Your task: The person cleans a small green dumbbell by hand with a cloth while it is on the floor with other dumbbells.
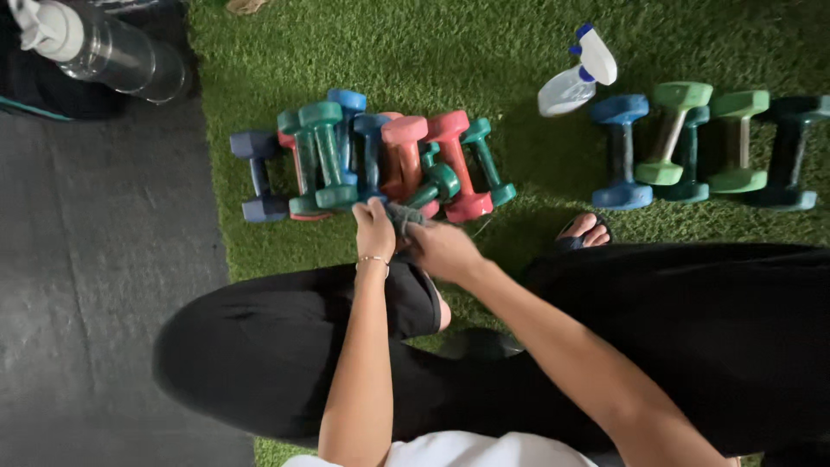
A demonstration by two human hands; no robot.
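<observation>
A: Head view, biggest first?

B: Green artificial turf (450,60) across the top, dark rubber mat (95,285) on the left. The person crouches in black trousers.

A: Then?

B: A heap of dumbbells (380,164) in blue, teal, pink and red at centre; a second row of dumbbells (700,147) well apart to the right, a white spray bottle (575,73) just beside it. A clear water bottle (104,47) lies top left.

A: The hands?

B: Left hand (373,229) and right hand (443,249) are both closed on a small grey cloth (403,214), held between them at the heap's near edge.
</observation>
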